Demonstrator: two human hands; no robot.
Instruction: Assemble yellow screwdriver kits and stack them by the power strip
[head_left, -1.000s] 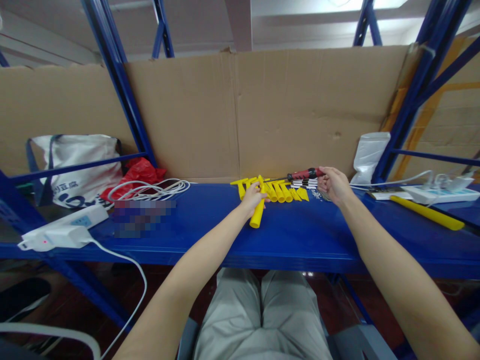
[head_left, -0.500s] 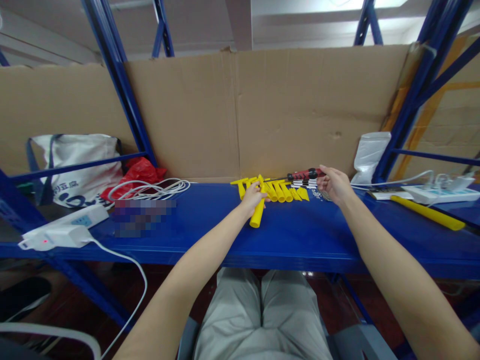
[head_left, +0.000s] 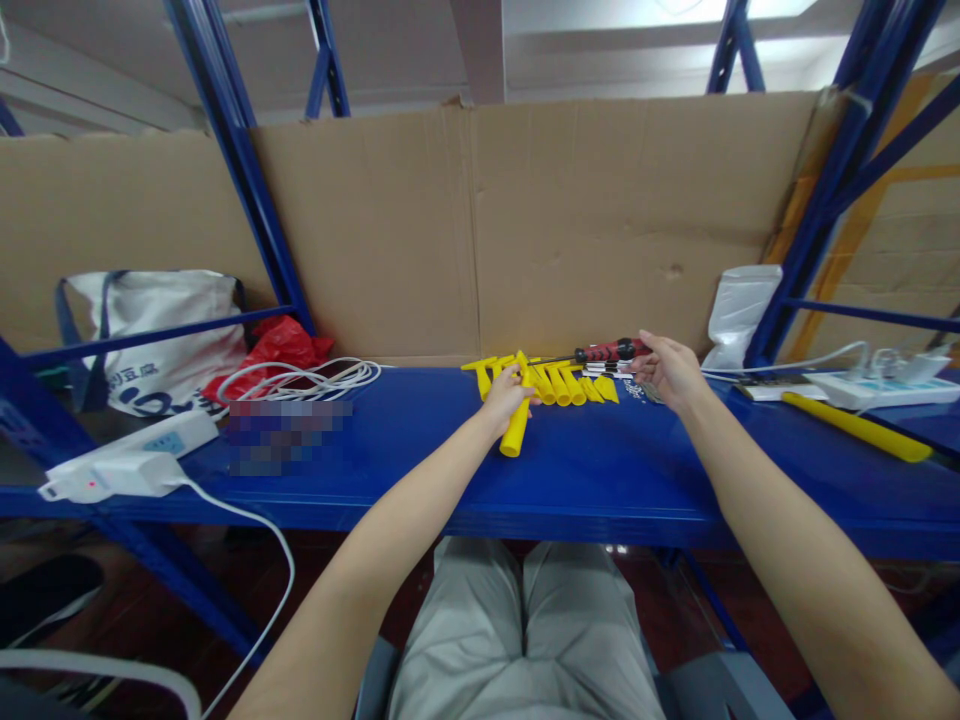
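My left hand [head_left: 504, 396] is closed round a yellow plastic tool [head_left: 516, 428] that rests on the blue shelf [head_left: 420, 460], its lower end pointing towards me. My right hand [head_left: 670, 371] grips the red-and-black handle of a screwdriver [head_left: 609, 350]; the thin shaft points left over a row of several yellow plastic tools [head_left: 559, 381] lying side by side. A few small black-and-white pieces [head_left: 609, 368] lie just under the screwdriver handle.
A cardboard sheet [head_left: 525, 220] backs the shelf. To the left lie coiled white cables [head_left: 300, 379], a red plastic bag [head_left: 281, 345], a white tote bag [head_left: 150, 335] and a white power strip [head_left: 124, 462]. To the right are a long yellow bar [head_left: 855, 425], another power strip [head_left: 885, 388] and a white pouch [head_left: 741, 312].
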